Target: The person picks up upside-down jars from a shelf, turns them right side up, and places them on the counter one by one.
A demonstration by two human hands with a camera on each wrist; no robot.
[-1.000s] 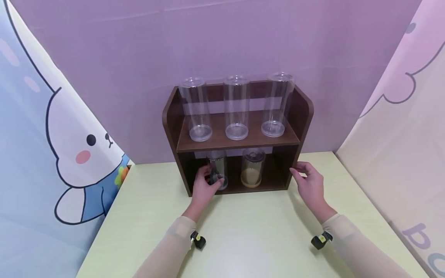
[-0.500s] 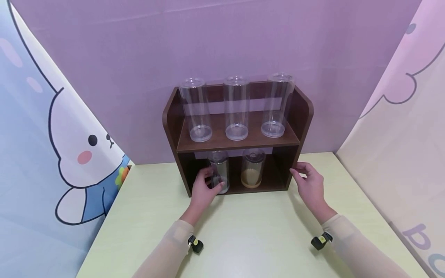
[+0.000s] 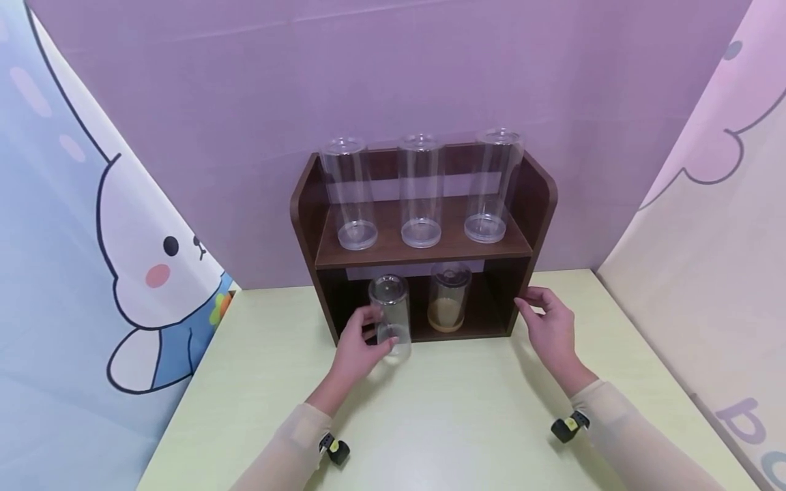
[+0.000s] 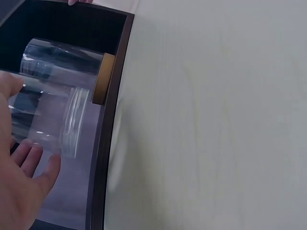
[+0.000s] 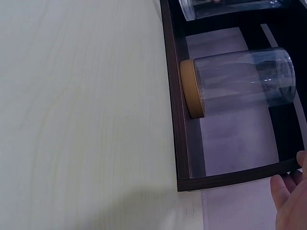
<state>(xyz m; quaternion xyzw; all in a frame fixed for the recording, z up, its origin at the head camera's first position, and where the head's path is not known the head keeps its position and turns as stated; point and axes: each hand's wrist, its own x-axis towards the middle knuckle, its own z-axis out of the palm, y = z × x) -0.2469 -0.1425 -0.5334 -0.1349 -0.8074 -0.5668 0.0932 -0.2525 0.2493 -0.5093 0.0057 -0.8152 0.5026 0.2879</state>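
My left hand (image 3: 356, 348) grips a clear upside-down jar (image 3: 396, 307) from its left side, fingers and thumb around its lower part. Its clear ridged lid (image 4: 74, 122) shows in the left wrist view. The jar stands at the front of the lower compartment of a dark brown two-tier shelf (image 3: 424, 258), partly past its front edge. With thumb and fingers on the shelf's right side panel (image 3: 522, 286), my right hand (image 3: 549, 334) holds it. Beside the gripped jar, inside the compartment, stands another upside-down jar (image 5: 244, 81) with a tan lid (image 5: 193, 88).
On the upper tier stand three tall clear jars: left (image 3: 350, 184), middle (image 3: 421, 184) and right (image 3: 494, 184). The shelf stands on a pale table (image 3: 454, 409) before a purple cloth backdrop (image 3: 417, 68). Printed cloths hang at both sides.
My left hand has drawn the clear jar forward and slightly right, from inside the lower compartment to its front edge. My right hand has stayed on the side panel.
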